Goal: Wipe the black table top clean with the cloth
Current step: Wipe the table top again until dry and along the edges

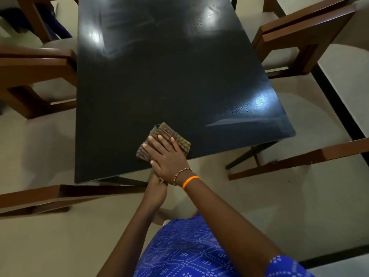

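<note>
The person's right hand lies flat on a folded brown striped cloth, fingers stretched out and slightly spread, pressing it down onto the black table top close to the near edge. The cloth sits a little left of the middle of that edge, wholly on the surface. The left hand is tucked just below the table's near edge, under the right wrist; most of it is hidden, so whether its fingers are cupped or curled cannot be told. It may be held there to catch what is swept off, but that is only a guess.

The far half of the top shows faint smears and streaks under the light reflections, and the near right corner shines evenly. No crumbs or spills are plain anywhere. Judging from this, the wiping looks well under way, with the stroke reaching the near edge; the near left strip beside the cloth probably remains to be covered. Wooden chairs stand around the table.
</note>
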Motion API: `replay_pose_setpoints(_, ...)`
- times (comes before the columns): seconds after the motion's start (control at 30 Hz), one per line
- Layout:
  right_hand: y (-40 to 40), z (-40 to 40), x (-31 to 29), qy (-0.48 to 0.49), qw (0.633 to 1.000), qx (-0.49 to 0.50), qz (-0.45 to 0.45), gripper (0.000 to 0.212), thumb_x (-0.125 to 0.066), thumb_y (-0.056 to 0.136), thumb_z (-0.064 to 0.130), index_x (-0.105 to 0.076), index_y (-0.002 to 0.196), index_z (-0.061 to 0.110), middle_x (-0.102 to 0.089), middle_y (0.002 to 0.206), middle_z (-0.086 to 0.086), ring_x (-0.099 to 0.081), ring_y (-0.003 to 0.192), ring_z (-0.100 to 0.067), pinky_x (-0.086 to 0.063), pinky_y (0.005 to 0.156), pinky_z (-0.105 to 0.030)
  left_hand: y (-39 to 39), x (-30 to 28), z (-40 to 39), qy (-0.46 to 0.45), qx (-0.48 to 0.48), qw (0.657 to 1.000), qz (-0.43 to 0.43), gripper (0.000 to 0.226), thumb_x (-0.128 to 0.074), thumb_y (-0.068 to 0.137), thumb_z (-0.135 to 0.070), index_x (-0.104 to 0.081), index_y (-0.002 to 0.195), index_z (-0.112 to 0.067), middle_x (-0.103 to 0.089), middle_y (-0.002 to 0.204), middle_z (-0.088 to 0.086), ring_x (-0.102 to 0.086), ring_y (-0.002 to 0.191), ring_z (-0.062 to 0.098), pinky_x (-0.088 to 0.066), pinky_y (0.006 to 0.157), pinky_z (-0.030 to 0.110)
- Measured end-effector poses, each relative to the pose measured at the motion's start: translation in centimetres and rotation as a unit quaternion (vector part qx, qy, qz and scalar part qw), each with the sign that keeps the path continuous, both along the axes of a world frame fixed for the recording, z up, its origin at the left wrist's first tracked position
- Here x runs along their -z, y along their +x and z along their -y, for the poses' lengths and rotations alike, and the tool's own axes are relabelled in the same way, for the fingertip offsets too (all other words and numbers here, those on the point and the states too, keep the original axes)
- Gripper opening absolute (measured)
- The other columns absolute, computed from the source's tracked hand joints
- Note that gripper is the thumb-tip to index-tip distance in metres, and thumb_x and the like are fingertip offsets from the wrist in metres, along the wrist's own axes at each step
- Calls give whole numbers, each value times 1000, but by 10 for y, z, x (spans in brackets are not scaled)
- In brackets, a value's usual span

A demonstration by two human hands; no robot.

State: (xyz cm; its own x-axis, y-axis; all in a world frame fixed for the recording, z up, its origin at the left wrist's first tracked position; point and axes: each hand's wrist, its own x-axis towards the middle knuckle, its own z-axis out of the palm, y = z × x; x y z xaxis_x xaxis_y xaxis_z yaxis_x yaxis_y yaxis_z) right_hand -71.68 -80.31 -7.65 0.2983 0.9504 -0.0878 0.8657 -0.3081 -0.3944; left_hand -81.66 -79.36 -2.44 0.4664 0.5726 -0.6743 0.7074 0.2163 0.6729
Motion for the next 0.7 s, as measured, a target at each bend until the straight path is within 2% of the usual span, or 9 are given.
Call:
replay_pose_setpoints(0.1, 31, 11, 7, 21, 999, -7, 39, 56, -35, 88, 35, -29, 144, 33, -23, 155, 5, -20, 143, -20, -11, 114, -46, -2, 4, -2, -15, -19, 999, -37, 57, -41, 96, -14, -19, 148, -22, -36, 148, 7, -39, 132, 24, -33, 110, 47)
replay_pose_setpoints(0.17, 61, 27, 9, 15, 998, 46, 51, 58, -30, 84, 37, -32, 142, 34, -29, 153, 5, -25, 141, -19, -13, 113, -44, 0, 5, -1, -18, -26, 999, -40, 57, -40, 96, -13, -18, 148, -21, -35, 149, 7, -37, 133, 24, -31, 111, 47)
replay_pose_setpoints(0.23, 96, 47, 7, -3, 992, 112, 59, 59, -27, 83, 38, -34, 142, 34, -30, 152, 5, -27, 141, -19, -10, 112, -41, 5, 4, 3, -12, -21, 999, -36, 56, -40, 96, -14, -19, 148, -21, -35, 149, 7, -36, 134, 23, -31, 111, 45)
replay_pose_setpoints(0.33, 155, 85, 2, -31, 975, 205, 77, 63, -20, 81, 42, -32, 143, 33, -27, 154, 5, -24, 142, -19, -10, 112, -40, 17, 4, 14, 25, 28, 999, -25, 49, -41, 96, -15, -28, 144, -19, -38, 145, 5, -40, 127, 16, -35, 106, 35)
replay_pose_setpoints(0.43, 203, 120, 1, -48, 951, 291, 90, 71, -11, 77, 45, -26, 145, 32, -21, 156, 4, -18, 143, -19, -9, 114, -43, 38, 3, 25, 100, 116, 988, -13, 38, -45, 95, -17, -46, 133, -20, -52, 127, 2, -47, 116, 12, -42, 98, 33)
replay_pose_setpoints(0.5, 229, 140, 2, -53, 933, 343, 100, 68, -13, 80, 43, -25, 146, 30, -20, 156, 2, -18, 143, -20, -9, 115, -44, 55, 2, 32, 166, 177, 970, 3, 35, -48, 93, -16, -50, 128, -19, -53, 111, -4, -48, 114, 16, -43, 97, 34)
replay_pose_setpoints(0.63, 244, 150, 5, -51, 882, 464, 71, 58, -34, 90, 33, -24, 146, 27, -16, 157, -2, -11, 145, -24, -5, 117, -50, 83, 4, 39, 329, 259, 908, 16, 33, -55, 88, -19, -53, 120, -26, -54, 108, -7, -45, 105, 15, -41, 90, 29)
replay_pose_setpoints(0.7, 231, 135, 5, -49, 860, 504, 60, 60, -41, 91, 29, -21, 148, 24, -12, 158, -4, -7, 145, -26, 0, 115, -52, 95, 6, 39, 389, 279, 878, 6, 27, -60, 84, -22, -54, 111, -27, -54, 105, -8, -46, 100, 14, -41, 87, 29)
